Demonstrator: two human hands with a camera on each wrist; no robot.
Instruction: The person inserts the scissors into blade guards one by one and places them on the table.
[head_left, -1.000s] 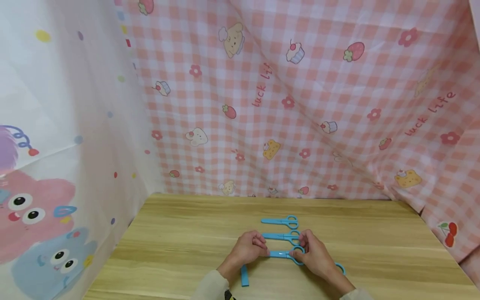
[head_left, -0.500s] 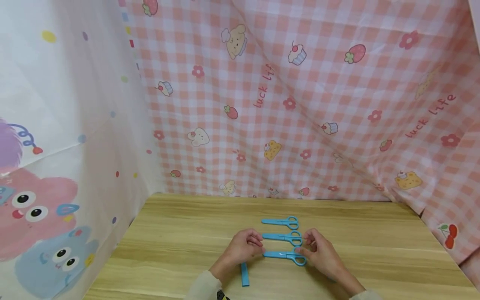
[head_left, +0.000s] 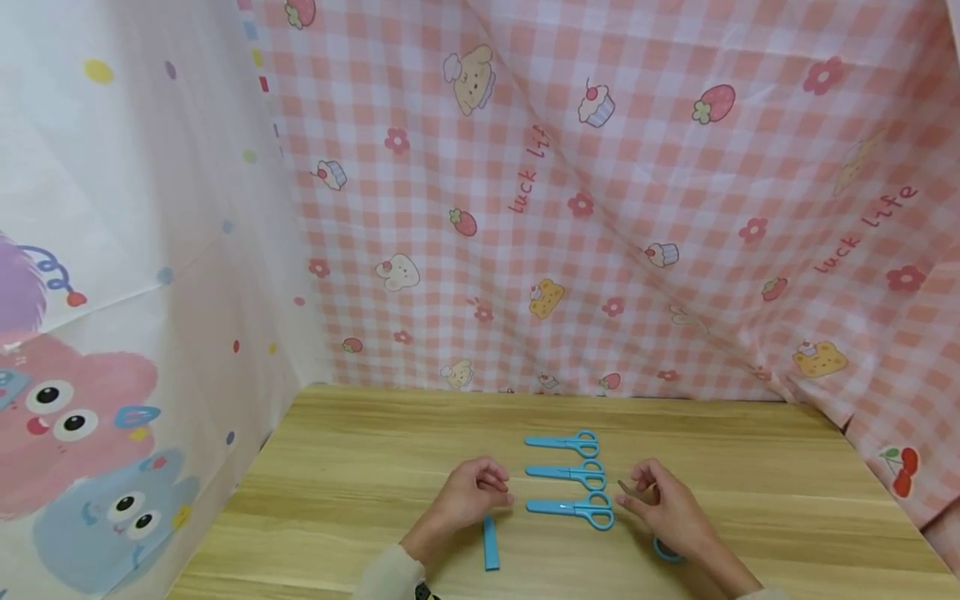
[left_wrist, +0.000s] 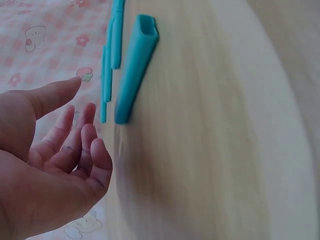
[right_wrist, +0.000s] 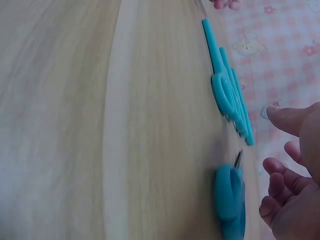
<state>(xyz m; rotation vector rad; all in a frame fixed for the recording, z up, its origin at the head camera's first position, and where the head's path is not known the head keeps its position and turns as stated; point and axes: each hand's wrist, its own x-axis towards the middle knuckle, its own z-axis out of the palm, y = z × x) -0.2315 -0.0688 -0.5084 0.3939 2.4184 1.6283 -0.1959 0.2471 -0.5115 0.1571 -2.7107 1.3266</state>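
Three blue scissors, their blades in blue sheaths, lie in a row: the far scissors [head_left: 562, 442], the middle scissors [head_left: 564, 473] and the near scissors [head_left: 566, 507]. To their left my left hand [head_left: 471, 493] hovers with loosely bent fingers, holding nothing. Close by it lies a loose blue sheath [head_left: 491, 546], its hollow end visible in the left wrist view [left_wrist: 135, 75]. My right hand [head_left: 671, 510] is right of the row, fingers relaxed and apart from anything. Beneath it are bare-bladed scissors [right_wrist: 230, 195], partly hidden by the hand in the head view.
The wooden table [head_left: 360, 450] meets a pink checked cloth [head_left: 420, 217] at the back. A white cartoon-printed cloth [head_left: 210, 292] hangs at the left.
Both hands have let go of the near sheathed scissors and drawn apart, left hand to the left, right hand to the right over the bare-bladed scissors. The near scissors now lie in line.
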